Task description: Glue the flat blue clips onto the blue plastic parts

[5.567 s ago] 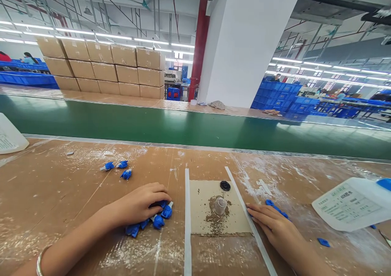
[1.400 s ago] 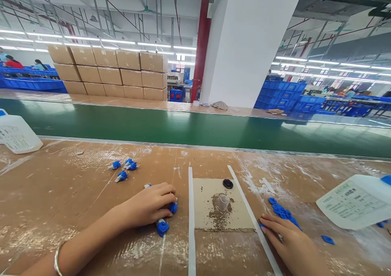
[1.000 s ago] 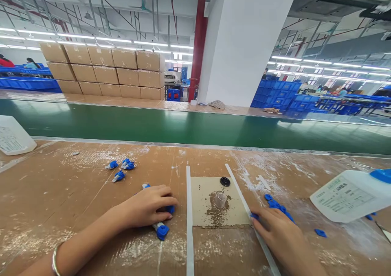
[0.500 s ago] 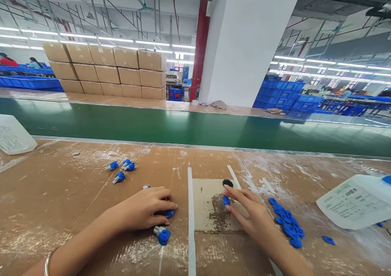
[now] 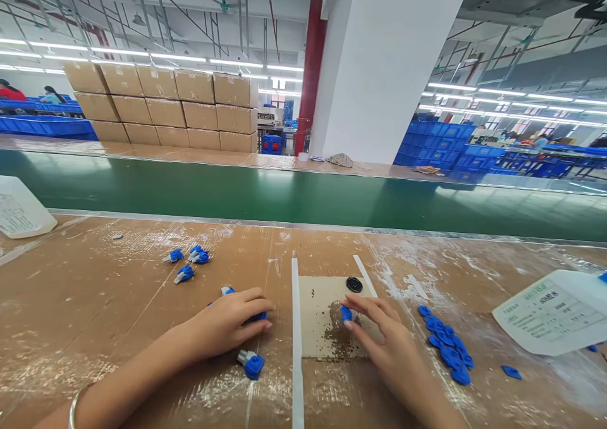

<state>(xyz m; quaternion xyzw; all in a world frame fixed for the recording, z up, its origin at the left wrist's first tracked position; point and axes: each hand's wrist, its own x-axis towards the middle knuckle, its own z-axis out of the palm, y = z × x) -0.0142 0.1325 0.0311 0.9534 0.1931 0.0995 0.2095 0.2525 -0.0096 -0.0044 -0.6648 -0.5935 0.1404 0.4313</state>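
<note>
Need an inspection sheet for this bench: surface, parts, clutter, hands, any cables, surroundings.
Surface: brown bench, scuffed with whitish marks; beige board on it, dark-stained, white strip along its left edge.
Job's things: loose blue pieces grouped right of the board; pale-ended blue pieces to its left.
Clutter: black disc on the board; white jug at the right, another at the left edge.
Hands: right hand pinches a small blue piece over the board; left hand curls over blue material, grip unclear.
Cables: nothing seen.
Surroundings: green belt, stacked cartons, blue crates, distant people.
</note>
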